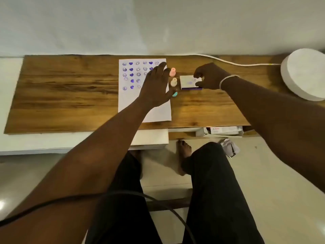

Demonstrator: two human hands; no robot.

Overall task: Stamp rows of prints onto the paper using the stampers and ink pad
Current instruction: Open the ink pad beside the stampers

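A white paper [154, 115] lies on the wooden tabletop [70, 95], printed with rows of purple hearts and smiley faces. My left hand [155, 87] rests flat on the paper's right half with fingers spread, hiding some prints. Beside the paper's right edge stand a pink stamper [172, 72] and a beige stamper [174, 82]; a teal stamper [175, 94] peeks out under my left thumb. My right hand [210, 77] pinches the right end of the ink pad [187, 83], which has a whitish top with a purple smudge and a purple base. A pale lilac shape between the fingers is unclear.
A round white lamp base [304, 74] sits at the far right with its white cable [228, 62] running along the back edge. Under the tabletop are a white drawer unit [151, 138] and a box [223, 131]. My legs and a black cable are below.
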